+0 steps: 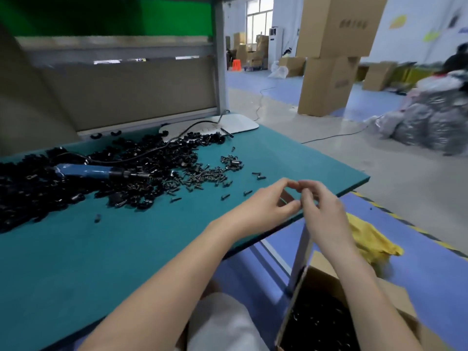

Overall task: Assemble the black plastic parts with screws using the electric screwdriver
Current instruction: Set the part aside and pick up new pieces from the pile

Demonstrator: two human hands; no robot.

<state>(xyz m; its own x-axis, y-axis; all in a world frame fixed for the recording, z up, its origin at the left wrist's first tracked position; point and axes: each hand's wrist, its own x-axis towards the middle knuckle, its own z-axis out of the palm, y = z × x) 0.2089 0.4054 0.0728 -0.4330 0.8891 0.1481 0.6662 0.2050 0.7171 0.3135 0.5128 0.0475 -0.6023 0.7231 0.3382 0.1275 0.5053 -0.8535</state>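
- A big heap of loose black plastic parts point(141, 158) is lying across the far left stretch of the teal-topped bench point(126, 249), so most of the work is looking undone.
- Small dark metal screws point(202, 177) are lying scattered just right of the heap, toward the bench's right edge.
- The blue-handled electric screwdriver point(93, 171) is resting on the heap, with neither hand on it.
- An open brown cardboard box point(395, 297) is sitting below the bench's near right corner, holding black pieces; whether they are finished I cannot tell.
- The left hand point(263, 206) and right hand point(321, 209) are meeting fingertip to fingertip over the bench's right edge, with fingers curled as if pinching. Blur is hiding anything between them, so I cannot tell what either is holding.
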